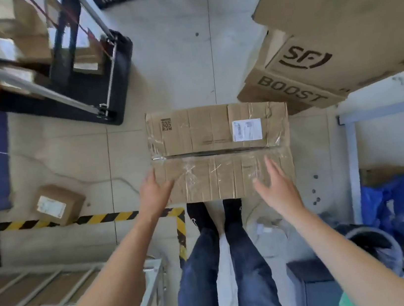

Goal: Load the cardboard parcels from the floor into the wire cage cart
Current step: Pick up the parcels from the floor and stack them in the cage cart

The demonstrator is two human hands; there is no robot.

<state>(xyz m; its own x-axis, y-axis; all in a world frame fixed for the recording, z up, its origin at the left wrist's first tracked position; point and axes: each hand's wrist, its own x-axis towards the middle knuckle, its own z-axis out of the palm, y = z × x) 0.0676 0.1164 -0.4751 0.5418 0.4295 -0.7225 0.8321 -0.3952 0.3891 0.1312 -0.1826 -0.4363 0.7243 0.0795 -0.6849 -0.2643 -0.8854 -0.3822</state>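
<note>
Brown corrugated cardboard, creased in bands and patched with glossy clear tape, makes up the wide, flat rectangular parcel [219, 135]. It lies on the pale tiled floor [177, 60] at twelve o'clock from the person's feet, whose toes are at its near edge. A white label sits on its top toward one o'clock, and a dark slit runs along the seam where the flaps meet.

The left hand [156, 193] is at the near left corner and the right hand [277, 189] is over the near right part. Both are spread wide with straight fingers and grip nothing; I cannot tell whether they touch the board. The white wire cage cart [158, 275] stands at eight o'clock, and a small brown cardboard box [57, 204] lies at ten.

Three risks seem likely. Slick tape under the palms could let the parcel slide. The soft, worn board may sag, or the gaping seam may split, if it is lifted by the flaps rather than from beneath. Swinging so wide a load toward eight o'clock could catch the cart's rim.
</note>
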